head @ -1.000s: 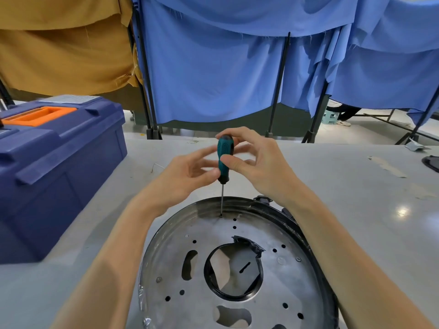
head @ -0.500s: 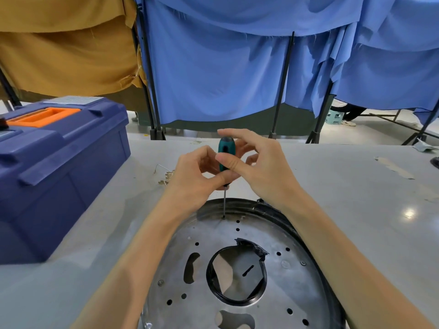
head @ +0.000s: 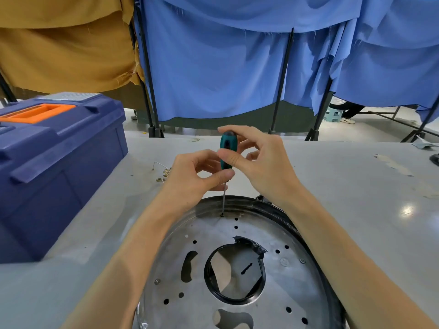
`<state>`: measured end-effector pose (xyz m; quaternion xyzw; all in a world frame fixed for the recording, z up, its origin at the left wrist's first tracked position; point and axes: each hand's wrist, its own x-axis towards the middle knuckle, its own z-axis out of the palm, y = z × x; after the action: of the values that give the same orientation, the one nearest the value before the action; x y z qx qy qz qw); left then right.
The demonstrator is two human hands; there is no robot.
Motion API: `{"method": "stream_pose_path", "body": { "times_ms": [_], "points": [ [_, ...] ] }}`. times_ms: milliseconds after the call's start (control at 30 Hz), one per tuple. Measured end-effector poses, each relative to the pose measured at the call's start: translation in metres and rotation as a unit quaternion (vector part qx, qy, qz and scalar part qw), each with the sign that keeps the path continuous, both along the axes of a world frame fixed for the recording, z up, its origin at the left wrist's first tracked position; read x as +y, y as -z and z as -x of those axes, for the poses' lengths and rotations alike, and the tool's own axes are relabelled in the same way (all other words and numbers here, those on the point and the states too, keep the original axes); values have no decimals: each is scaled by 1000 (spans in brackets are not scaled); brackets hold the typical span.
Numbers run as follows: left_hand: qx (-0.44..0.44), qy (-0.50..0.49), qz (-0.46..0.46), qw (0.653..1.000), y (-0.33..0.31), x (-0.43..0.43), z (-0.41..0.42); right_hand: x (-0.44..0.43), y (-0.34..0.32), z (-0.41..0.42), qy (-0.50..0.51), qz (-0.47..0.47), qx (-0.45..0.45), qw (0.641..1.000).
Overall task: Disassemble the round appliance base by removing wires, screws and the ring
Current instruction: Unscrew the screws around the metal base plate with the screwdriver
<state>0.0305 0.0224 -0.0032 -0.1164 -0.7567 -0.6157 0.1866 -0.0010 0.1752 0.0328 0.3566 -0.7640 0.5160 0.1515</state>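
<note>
The round metal appliance base (head: 280,288) lies flat on the grey table, near its front edge. A black ring (head: 209,279) lines its central hole. A teal-handled screwdriver (head: 226,148) stands upright, its tip on a screw (head: 222,215) near the base's far rim. My right hand (head: 263,162) pinches the handle's upper part between thumb and fingers. Just below it, my left hand (head: 197,176) grips the bottom of the handle. More screws (head: 157,281) sit in the plate.
A blue toolbox (head: 59,162) with an orange handle stands at the left. Small loose brass parts and a thin wire (head: 164,173) lie on the table (head: 356,186) behind my left hand. Blue and mustard curtains hang behind the table.
My left hand has closed in on the lower part of the screwdriver handle. The screwdriver stays upright on the same screw while my right-hand fingers shift around the handle.
</note>
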Motion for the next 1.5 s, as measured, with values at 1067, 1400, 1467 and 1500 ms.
{"method": "stream_pose_path", "body": {
  "times_ms": [1067,1400,1467,1500],
  "points": [
    [-91,61,-31,994,-2,-2,-4,1,-5,-1,-41,49,-50,997],
    [-90,77,-46,992,-1,-5,-3,2,-5,-1,-51,45,-57,996],
    [-78,58,-44,994,-2,-4,-2,1,-4,-3,-56,41,-54,996],
    [-73,50,-40,995,-3,-3,-2,0,-4,-3,-51,35,-47,997]
  ]
}}
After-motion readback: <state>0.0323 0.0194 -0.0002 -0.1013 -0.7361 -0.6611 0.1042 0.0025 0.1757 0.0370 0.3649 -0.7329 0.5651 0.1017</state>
